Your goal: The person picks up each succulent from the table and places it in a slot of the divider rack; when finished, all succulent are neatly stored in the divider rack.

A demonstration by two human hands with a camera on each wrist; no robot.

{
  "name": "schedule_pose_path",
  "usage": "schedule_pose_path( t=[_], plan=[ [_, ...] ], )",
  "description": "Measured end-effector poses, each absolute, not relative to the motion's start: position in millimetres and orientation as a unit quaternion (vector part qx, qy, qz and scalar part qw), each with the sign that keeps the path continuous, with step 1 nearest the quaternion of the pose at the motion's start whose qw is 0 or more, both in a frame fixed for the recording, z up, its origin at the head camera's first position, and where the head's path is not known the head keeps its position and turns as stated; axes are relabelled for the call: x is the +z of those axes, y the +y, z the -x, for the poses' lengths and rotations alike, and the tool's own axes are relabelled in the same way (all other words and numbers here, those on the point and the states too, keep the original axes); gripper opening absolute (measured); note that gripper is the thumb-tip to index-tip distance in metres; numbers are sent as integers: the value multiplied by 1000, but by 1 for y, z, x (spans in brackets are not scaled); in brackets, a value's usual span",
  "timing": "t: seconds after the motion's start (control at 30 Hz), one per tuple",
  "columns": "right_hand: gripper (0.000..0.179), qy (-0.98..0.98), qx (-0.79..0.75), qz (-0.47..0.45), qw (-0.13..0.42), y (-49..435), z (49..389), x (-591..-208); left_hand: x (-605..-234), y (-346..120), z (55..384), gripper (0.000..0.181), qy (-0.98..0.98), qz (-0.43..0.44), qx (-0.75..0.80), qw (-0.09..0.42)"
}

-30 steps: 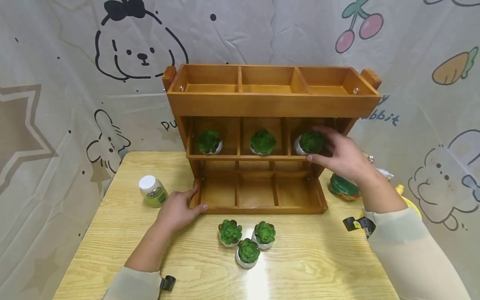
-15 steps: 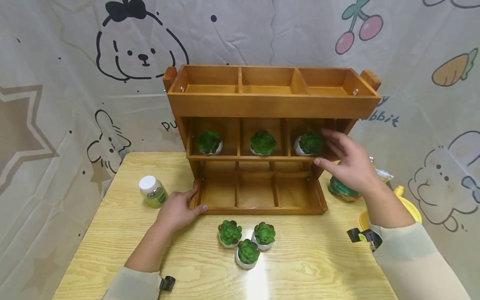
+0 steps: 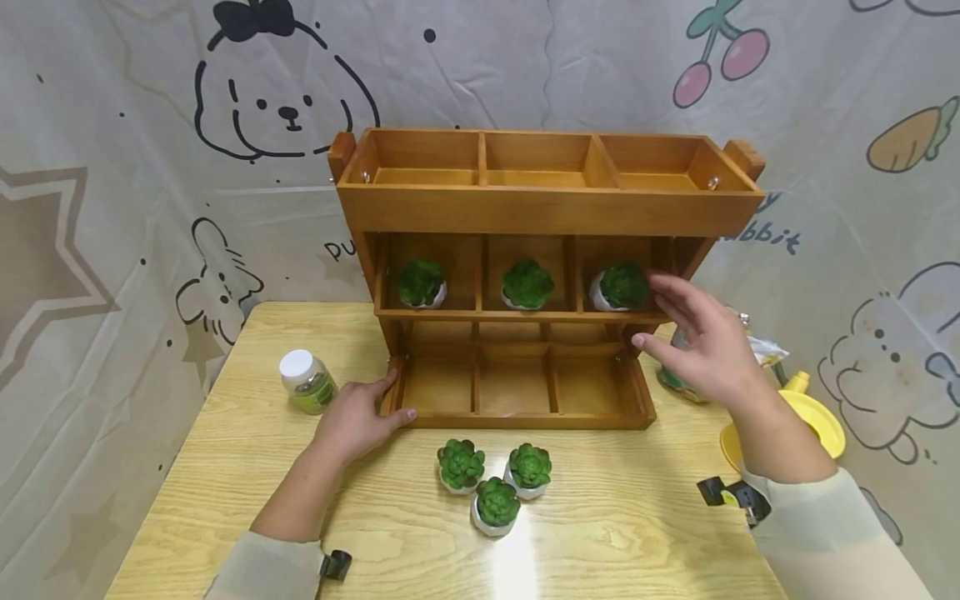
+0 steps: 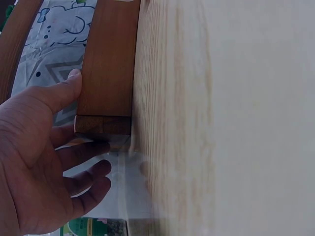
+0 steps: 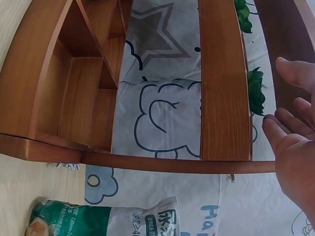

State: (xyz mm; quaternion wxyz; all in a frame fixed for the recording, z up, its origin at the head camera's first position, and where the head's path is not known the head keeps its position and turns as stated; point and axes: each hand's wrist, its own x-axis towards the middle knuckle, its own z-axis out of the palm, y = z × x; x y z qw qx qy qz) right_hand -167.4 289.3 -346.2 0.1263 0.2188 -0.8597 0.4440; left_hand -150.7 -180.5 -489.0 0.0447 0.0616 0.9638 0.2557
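A three-tier wooden shelf [image 3: 558,212] stands on the table, each tier split into three compartments. My left hand [image 3: 360,421] holds its lower left end, the thumb on the front board and the index finger at the end, as the left wrist view shows. Small potted succulents fill the middle tier: a left one [image 3: 422,283], a middle one [image 3: 528,285] and a right one [image 3: 622,287]. My right hand [image 3: 708,350] is just right of the right succulent, fingers loosely extended, holding nothing. Three more potted succulents [image 3: 497,503] cluster on the table before the shelf.
A white-lidded jar [image 3: 307,381] stands left of the shelf. To the right are a green and white bag [image 5: 88,216], partly hidden by my right arm in the head view, and a yellow plastic object [image 3: 813,417]. A printed cloth [image 3: 487,58] hangs behind.
My right hand has let go of the right succulent and drawn back to the right and slightly down. That succulent stays in its compartment. My left hand keeps its place.
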Motion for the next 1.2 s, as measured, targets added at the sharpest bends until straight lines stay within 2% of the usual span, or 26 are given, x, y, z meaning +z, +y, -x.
schedule_pose_path(
  t=[0.8,1.2],
  plan=[
    [74,-808,468,-299,197,281,147,-384,-491,-182,151,84,963,-68,257,41],
    [70,-814,468,-314,138,264,140,-410,-493,-183,152,86,964,-67,254,40]
  ],
)
